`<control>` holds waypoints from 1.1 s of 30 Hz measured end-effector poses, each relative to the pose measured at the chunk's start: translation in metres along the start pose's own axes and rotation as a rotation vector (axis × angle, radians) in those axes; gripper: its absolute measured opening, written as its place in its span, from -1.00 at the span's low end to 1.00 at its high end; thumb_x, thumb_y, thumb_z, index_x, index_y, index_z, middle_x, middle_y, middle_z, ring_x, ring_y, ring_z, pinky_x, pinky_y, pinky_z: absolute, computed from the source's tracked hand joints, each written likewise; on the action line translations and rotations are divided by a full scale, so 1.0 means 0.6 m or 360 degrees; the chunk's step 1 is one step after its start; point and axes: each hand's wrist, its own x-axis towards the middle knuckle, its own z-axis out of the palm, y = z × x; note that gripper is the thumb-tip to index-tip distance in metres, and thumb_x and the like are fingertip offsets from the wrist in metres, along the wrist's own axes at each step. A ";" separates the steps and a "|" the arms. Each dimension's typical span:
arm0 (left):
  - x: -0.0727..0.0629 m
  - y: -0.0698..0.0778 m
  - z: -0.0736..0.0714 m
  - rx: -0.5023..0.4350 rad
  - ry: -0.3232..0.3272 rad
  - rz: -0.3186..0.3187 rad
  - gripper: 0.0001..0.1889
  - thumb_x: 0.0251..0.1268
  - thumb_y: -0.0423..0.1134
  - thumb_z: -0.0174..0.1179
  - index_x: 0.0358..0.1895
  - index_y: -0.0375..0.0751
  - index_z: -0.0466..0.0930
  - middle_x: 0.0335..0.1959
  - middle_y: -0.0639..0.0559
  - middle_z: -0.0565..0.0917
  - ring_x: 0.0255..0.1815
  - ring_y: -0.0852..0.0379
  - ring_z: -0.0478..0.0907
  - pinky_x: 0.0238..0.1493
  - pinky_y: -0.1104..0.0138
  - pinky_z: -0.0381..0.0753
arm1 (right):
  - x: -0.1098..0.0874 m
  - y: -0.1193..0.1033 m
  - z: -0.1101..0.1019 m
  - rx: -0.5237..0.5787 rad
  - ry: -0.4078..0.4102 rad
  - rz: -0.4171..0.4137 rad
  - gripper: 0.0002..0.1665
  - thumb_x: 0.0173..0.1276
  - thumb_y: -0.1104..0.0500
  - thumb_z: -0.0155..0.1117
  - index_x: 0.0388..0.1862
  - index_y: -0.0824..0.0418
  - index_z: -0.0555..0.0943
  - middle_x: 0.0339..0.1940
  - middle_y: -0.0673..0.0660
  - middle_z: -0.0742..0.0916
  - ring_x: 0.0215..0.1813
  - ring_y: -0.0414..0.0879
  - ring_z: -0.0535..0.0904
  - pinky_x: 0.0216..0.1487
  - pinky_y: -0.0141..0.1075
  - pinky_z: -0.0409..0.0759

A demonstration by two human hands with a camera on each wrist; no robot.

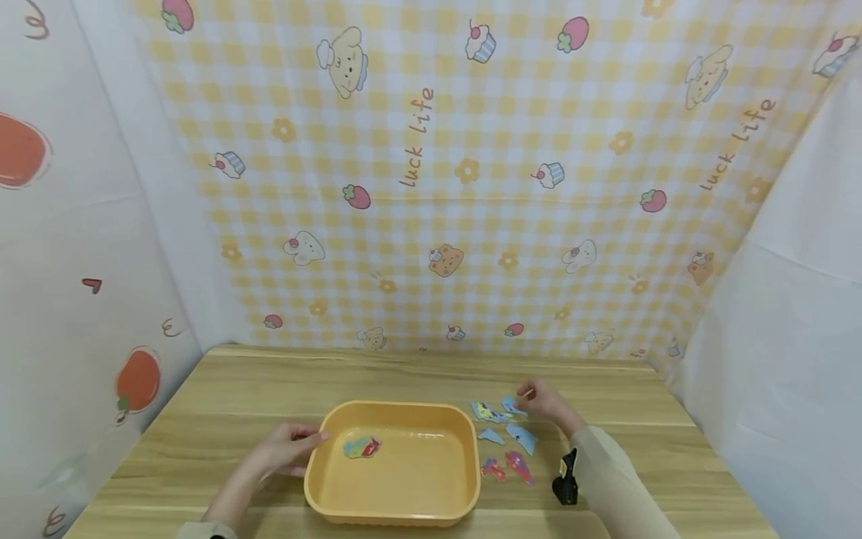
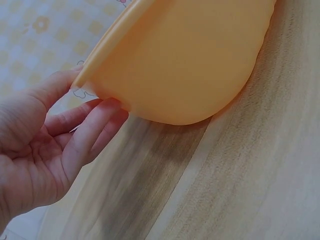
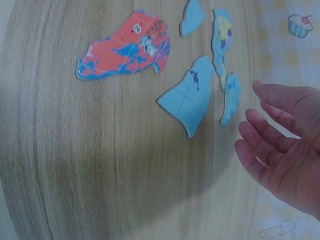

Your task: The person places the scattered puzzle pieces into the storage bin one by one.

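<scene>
My left hand [image 1: 283, 451] holds the left rim of a yellow-orange plastic basin [image 1: 404, 409], thumb over the edge and fingers against the outer wall in the left wrist view. Inside the basin lies a green and red puzzle piece [image 1: 363, 448]. Beyond the basin's right side, my right hand [image 3: 285, 145] hovers beside a small light blue puzzle piece [image 3: 230, 100], fingers slightly bent and apart from it. Close by are a larger light blue piece [image 3: 190, 97], a blue-and-yellow piece [image 3: 220, 42], another small blue piece [image 3: 192, 17] and a red-and-blue piece [image 3: 127, 47].
Two reddish pieces, one pink and purple [image 1: 520, 467] and one red [image 1: 494, 469], lie right of the basin. A black object with a yellow label [image 1: 566, 479] is by the right sleeve. The wooden table [image 1: 269, 374] meets a checkered cloth [image 1: 404, 224] behind.
</scene>
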 end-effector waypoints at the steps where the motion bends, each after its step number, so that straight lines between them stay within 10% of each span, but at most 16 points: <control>1: 0.000 -0.001 0.000 -0.0004 -0.0002 -0.0001 -0.33 0.25 -0.03 0.12 0.15 -0.63 0.26 -0.13 -0.19 0.48 -0.28 0.15 0.57 -0.24 0.23 0.74 | 0.001 0.002 0.000 0.0002 0.0009 0.0009 -0.76 0.13 0.36 0.27 -0.25 0.50 0.51 -0.32 0.30 0.61 -0.33 -0.04 0.51 -0.44 -0.34 0.57; 33: -0.002 -0.001 0.002 -0.0028 0.0020 0.0000 -0.37 0.24 -0.06 0.12 0.13 -0.62 0.29 -0.14 -0.18 0.50 -0.27 0.15 0.55 -0.23 0.23 0.73 | 0.016 0.010 0.022 0.0102 0.0026 0.0160 -0.77 0.01 0.43 0.32 -0.34 0.49 0.50 -0.45 0.17 0.53 -0.40 -0.10 0.38 -0.47 -0.41 0.44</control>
